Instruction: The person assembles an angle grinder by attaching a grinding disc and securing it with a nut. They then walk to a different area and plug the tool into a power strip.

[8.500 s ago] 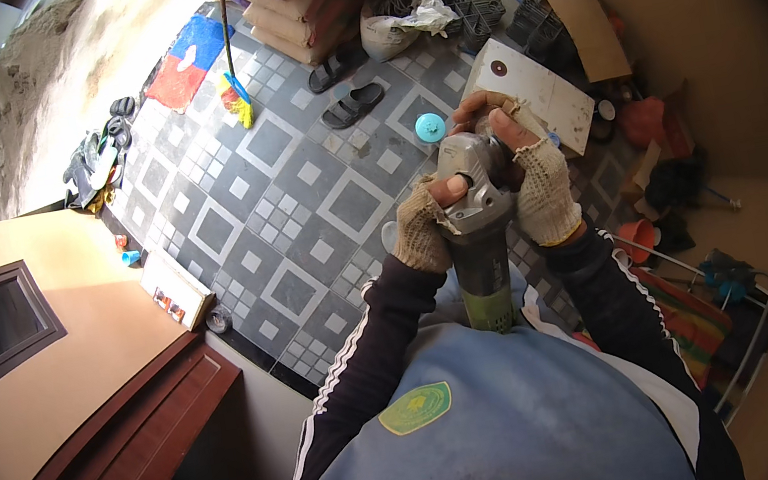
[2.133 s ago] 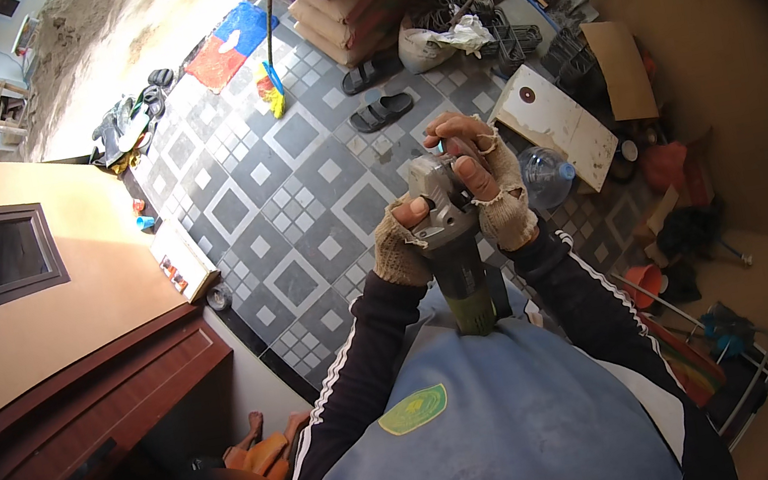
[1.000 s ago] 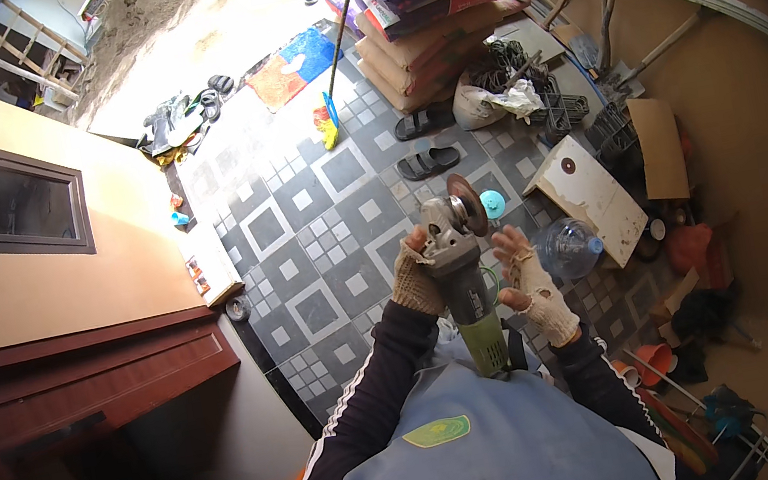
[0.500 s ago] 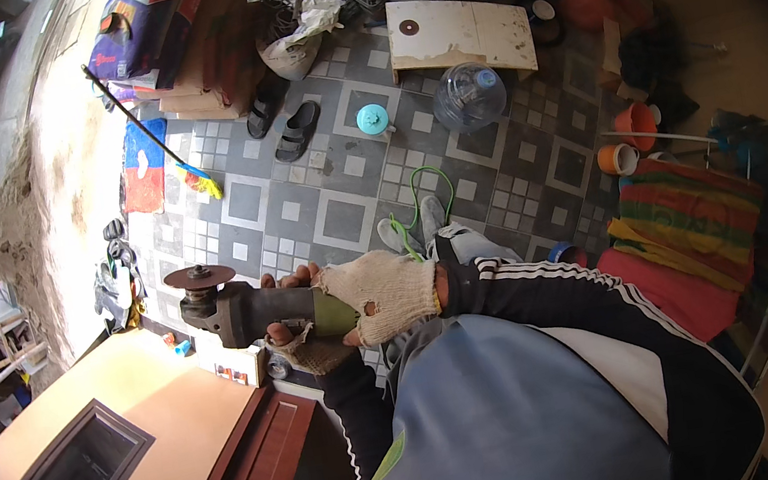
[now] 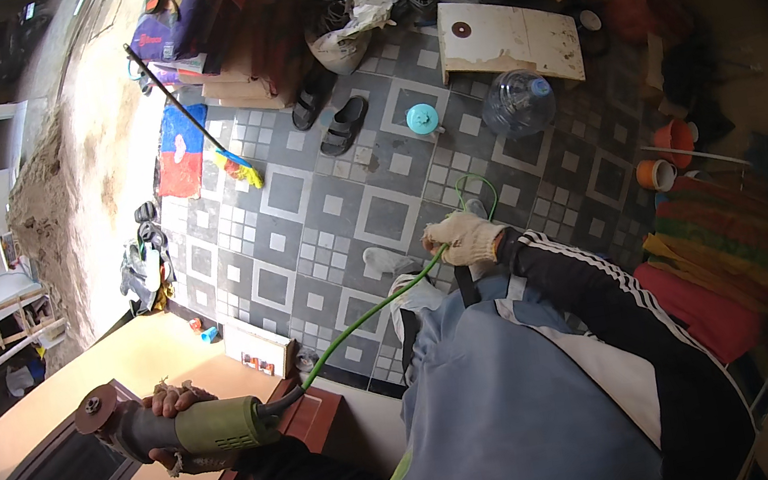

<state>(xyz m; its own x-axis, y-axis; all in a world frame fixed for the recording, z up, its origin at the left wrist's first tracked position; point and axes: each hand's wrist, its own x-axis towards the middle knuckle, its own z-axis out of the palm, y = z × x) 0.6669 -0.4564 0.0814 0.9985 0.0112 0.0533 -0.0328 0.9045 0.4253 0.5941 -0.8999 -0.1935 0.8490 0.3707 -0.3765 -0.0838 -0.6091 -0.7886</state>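
At the lower left my left hand (image 5: 178, 400), in a worn glove, is wrapped around an angle grinder (image 5: 229, 424) with a green and grey body. A thin reddish-brown cutting disc (image 5: 107, 408) sits on its head, tilted toward the left. From the back of the tool a green power cord (image 5: 359, 322) runs up to my right hand (image 5: 464, 237). That hand wears a cream knitted glove with fingertips bare, and it is closed on the cord near my feet. Beyond it the cord loops on the floor.
Ahead on the tiled floor are a turquoise lidded container (image 5: 422, 118), a large clear water bottle (image 5: 519, 104), a low board stand (image 5: 509, 37) and black sandals (image 5: 344, 126). A broom (image 5: 188, 110) leans at the left. Folded cloths (image 5: 720, 237) hang on a rack at the right.
Both hands were on the grinder in front of me. The right hand has let go and moved right to the cord. The left hand has carried the grinder down and to the left.
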